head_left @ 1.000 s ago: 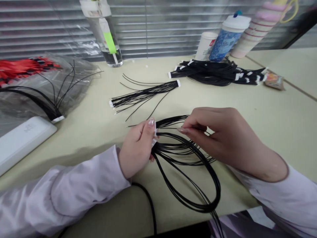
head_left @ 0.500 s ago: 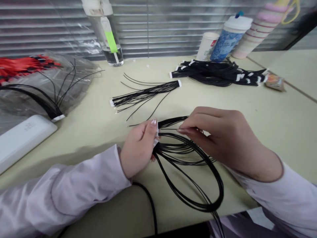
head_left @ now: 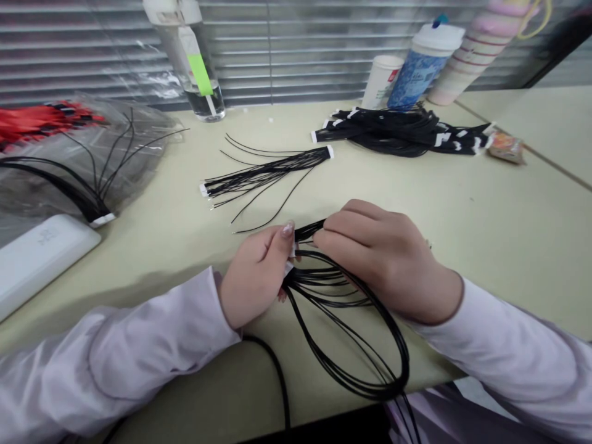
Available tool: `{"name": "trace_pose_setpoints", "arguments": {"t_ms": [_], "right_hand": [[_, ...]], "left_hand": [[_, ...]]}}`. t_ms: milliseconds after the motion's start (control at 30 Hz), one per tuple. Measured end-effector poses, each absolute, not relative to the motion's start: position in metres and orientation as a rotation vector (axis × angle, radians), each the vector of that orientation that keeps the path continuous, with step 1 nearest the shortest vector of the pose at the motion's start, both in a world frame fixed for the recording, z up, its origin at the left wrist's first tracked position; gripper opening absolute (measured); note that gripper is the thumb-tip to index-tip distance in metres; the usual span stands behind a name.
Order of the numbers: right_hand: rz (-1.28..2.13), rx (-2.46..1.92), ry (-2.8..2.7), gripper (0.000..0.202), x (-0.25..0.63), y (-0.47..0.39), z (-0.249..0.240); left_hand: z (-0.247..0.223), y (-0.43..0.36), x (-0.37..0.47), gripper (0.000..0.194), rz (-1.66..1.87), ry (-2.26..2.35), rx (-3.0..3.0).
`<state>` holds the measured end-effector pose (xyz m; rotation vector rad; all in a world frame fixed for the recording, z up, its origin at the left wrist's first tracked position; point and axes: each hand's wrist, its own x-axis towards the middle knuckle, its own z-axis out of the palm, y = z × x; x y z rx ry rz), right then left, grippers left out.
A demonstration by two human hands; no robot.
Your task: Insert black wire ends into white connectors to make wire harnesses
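My left hand (head_left: 261, 268) is closed around the white connectors (head_left: 288, 269) of a black wire harness (head_left: 393, 320), thumb on top. The harness wires leave the connectors to the right, some bent into a large loop that hangs over the table's front edge. My right hand (head_left: 377, 253) is closed, its fingertips pinching a thin black wire (head_left: 306, 242) just right of the connectors. The wire's tip is hidden by the fingers. Beyond my hands lies a short bundle of black wires (head_left: 272, 169) with white connectors at both ends and several loose ends.
A pile of black harnesses (head_left: 398, 132) lies at the back right beside a small packet (head_left: 506, 147). Behind it stand a white cup (head_left: 380, 83), a blue cup (head_left: 420, 68) and a striped tumbler (head_left: 476, 55). A water bottle (head_left: 197, 74), plastic bag (head_left: 139, 148) and white box (head_left: 46, 259) are leftward.
My right hand has moved left, closer to the connectors, along the thin wire. My left hand keeps its hold. The whole view has shifted slightly.
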<state>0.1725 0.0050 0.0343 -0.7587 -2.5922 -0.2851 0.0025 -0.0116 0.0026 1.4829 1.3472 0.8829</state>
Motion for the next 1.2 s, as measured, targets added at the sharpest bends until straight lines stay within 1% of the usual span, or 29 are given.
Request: {"name": "trace_pose_setpoints", "arguments": {"t_ms": [100,300,633,1067,1200], "right_hand": [[-0.402,-0.726,-2.598,0.034,0.170,0.005,0.035],[-0.523,-0.631,-2.594,0.028,0.178,0.007,0.037],[-0.528,-0.651,-2.589,0.028,0.178,0.009,0.036],[-0.523,-0.595,-2.607,0.023,0.181,0.009,0.036],[-0.514,-0.643,-2.596,0.027,0.179,0.009,0.036]], "left_hand": [[0.004,-0.012,0.003,0.042,0.873,1.340,1.497],[0.004,-0.009,0.003,0.040,0.870,1.394,1.388],[0.003,-0.008,0.003,0.038,0.867,1.412,1.380],[0.005,-0.008,0.003,0.043,0.841,1.383,1.391],[0.005,-0.008,0.003,0.041,0.838,1.368,1.400]]}}
